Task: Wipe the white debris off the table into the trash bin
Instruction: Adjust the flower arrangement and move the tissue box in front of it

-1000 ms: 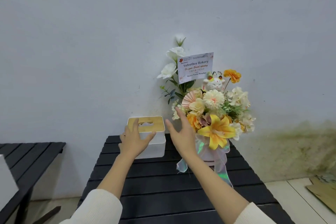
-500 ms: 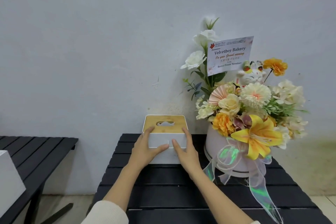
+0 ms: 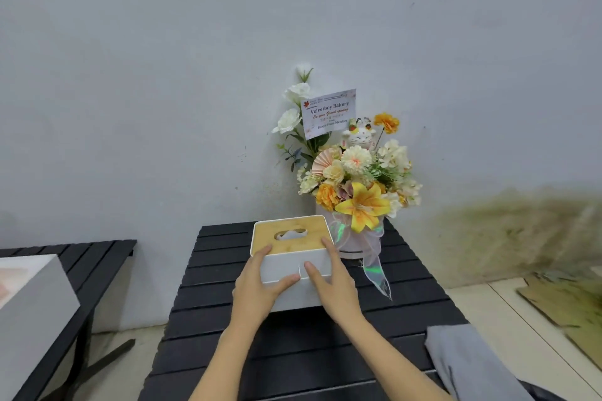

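**Both hands on the tissue box, wiping not yet begun**

The black slatted table (image 3: 407, 303) fills the middle of my view, pushed up against a pale wall. A second dark table (image 3: 97, 257) stands well apart to the left with a white box (image 3: 29, 309) on it, and a grey cloth-like shape (image 3: 472, 365) lies at the near right edge; I cannot tell what it is.

At the back right of the table sits a flower arrangement (image 3: 355, 185) with a printed card and a small cat figure. Just beside it, touching its ribbon side, is the white tissue box (image 3: 293, 296) with a bamboo lid and a tissue showing in the slot.

My left hand (image 3: 260, 283) and right hand (image 3: 332, 280) hold the box from either side, fingers (image 3: 327, 244) wrapped over the lid edges, thumbs meeting on the front face. The fingers are clamped on the box.

I see no white debris on the slats and no trash bin in view; both may lie outside the frame.

I judge this a preparation step: getting a tissue to wipe with. Next I would free one hand, steady the box with the other, and pull a tissue up through the slot.
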### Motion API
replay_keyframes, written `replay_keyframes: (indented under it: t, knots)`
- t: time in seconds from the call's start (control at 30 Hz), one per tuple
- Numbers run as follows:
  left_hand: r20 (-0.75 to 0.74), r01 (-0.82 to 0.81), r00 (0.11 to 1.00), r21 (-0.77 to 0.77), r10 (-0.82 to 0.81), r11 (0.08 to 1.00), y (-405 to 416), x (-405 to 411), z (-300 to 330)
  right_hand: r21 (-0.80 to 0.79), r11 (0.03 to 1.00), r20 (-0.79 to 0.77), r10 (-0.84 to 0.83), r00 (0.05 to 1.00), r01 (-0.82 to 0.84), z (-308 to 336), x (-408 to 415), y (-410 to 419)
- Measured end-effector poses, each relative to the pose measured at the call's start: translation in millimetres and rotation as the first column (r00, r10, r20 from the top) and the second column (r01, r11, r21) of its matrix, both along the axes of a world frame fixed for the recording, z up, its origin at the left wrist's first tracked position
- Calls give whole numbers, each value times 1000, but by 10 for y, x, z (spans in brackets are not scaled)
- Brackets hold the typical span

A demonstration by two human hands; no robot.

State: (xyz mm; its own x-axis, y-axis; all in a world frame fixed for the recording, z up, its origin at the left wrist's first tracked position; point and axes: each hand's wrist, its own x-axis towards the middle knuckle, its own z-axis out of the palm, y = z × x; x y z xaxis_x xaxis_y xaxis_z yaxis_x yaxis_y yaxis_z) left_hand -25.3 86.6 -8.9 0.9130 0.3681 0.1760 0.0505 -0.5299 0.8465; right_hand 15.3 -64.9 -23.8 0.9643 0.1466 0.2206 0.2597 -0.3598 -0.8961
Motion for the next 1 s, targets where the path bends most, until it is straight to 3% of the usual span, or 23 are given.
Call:
replay_keyframes:
  t: [0.4, 0.6, 0.83, 1.0]
  knots:
    - [-19, 141, 990, 43, -140, 989, -1132, 70, 35, 6, 984, -98, -178, 979, 179, 53, -196, -1186]
    - [-52, 135, 990, 57, -132, 989, -1328, 199, -257, 39, 990, -162, -129, 978, 137, -187, -19, -1387]
    - [-53, 133, 990, 116, -127, 984, -1422, 409, -386, 17, 992, -135, -125, 983, 128, -228, 206, -1489]
    - [96, -24, 995, 190, 6, 982, -1391, 526, -337, 22, 914, -97, -401, 911, 405, 25, 438, -1516]
